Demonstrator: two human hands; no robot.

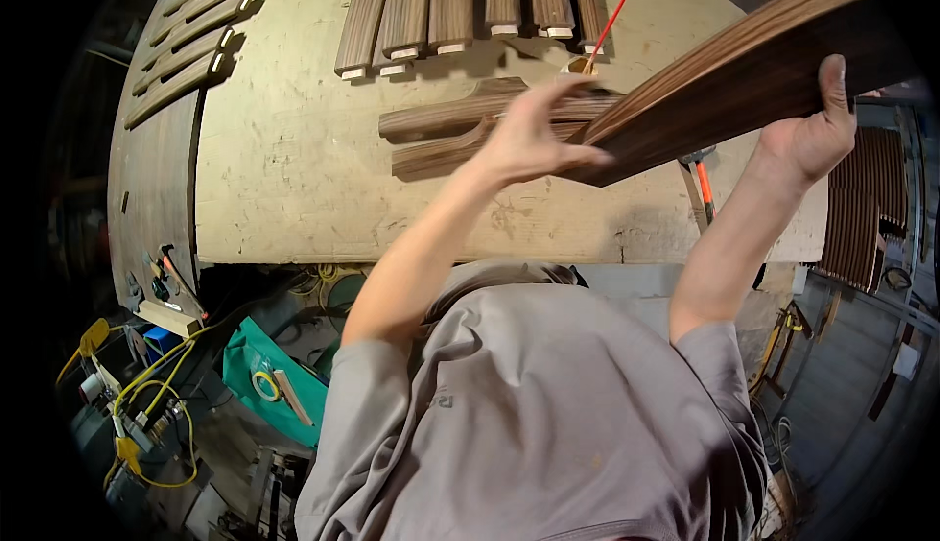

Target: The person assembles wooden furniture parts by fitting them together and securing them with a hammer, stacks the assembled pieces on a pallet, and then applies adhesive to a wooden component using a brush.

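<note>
A long dark-brown wooden board [725, 100] with a striped grain edge is raised at a slant over the right of the bench. My right hand [813, 135] grips its lower edge near the far right end, thumb up against its face. Close to the board's other end is my left hand [534, 135], slightly blurred, its thumb and fingers spread and nothing held. Beneath and beside that hand lie shaped brown wooden pieces [431, 128] on the bench. A red-handled brush [611, 22] leans in a small cup [578, 65] just beyond.
Several tenoned wooden parts [450, 7] stand in a row at the bench's far side. More slotted pieces [186, 61] lie on a dark panel at left. An orange-handled tool [704, 188] rests near the right edge. Yellow cords [147, 394] and a green bag [259, 365] sit lower left.
</note>
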